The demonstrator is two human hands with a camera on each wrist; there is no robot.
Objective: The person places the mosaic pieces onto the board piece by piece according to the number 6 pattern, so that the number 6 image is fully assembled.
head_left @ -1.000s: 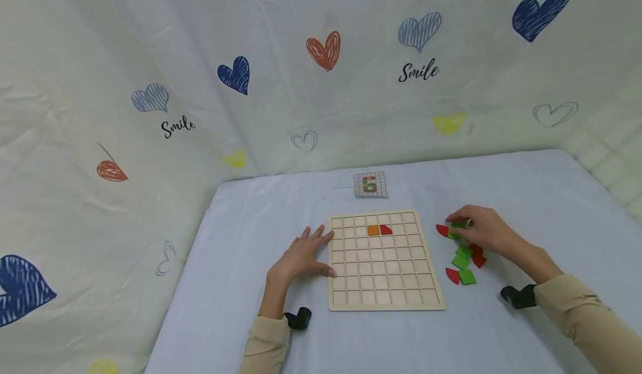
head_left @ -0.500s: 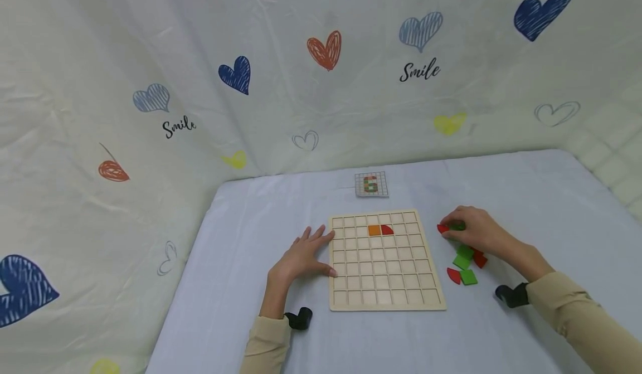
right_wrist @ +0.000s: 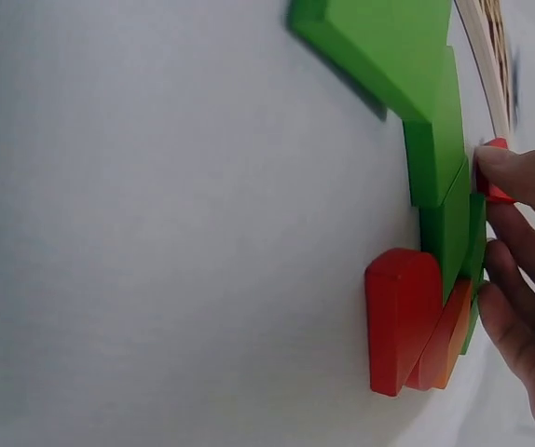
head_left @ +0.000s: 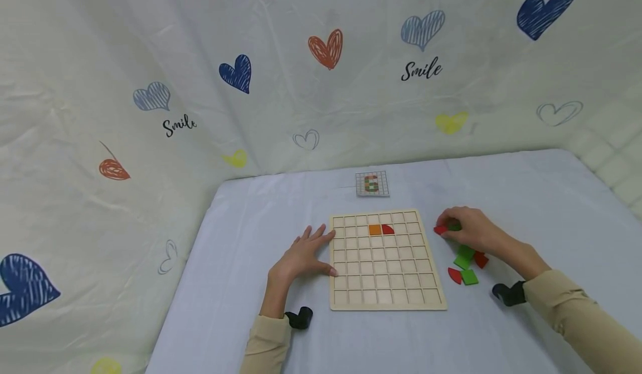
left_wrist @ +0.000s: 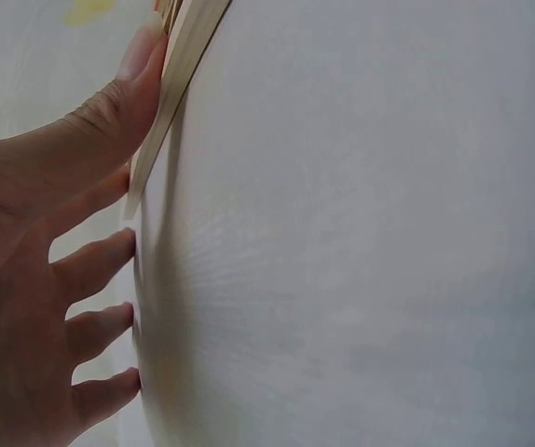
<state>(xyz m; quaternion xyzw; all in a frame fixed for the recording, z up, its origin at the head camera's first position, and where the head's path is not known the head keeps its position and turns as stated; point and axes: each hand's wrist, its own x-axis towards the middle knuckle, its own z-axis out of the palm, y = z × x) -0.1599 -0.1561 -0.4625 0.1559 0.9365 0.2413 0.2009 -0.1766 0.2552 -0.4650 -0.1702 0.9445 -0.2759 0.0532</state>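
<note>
A pale wooden grid board (head_left: 386,262) lies on the table, with an orange square tile (head_left: 375,229) and a red quarter-circle tile (head_left: 387,229) in neighbouring cells of an upper row. Fingers spread, my left hand (head_left: 300,256) rests at the board's left edge; its thumb (left_wrist: 137,79) touches the wooden rim. To the right of the board, my right hand (head_left: 468,226) pinches another red quarter-circle tile (head_left: 439,229) between thumb and finger. Green square tiles (right_wrist: 384,47) and other red tiles (right_wrist: 403,317) lie beside that hand, some partly hidden by it.
Behind the board lies a small pattern card (head_left: 372,184) with a coloured figure on a grid. A loose red quarter-circle (head_left: 455,275) and a green square (head_left: 469,277) lie nearest the table's front among the tiles. A heart-printed cloth (head_left: 271,84) hangs behind the table.
My right hand has moved slightly left, from over the green tiles to the red quarter-circle tile, which has shifted a little towards the board. My left hand has kept its place.
</note>
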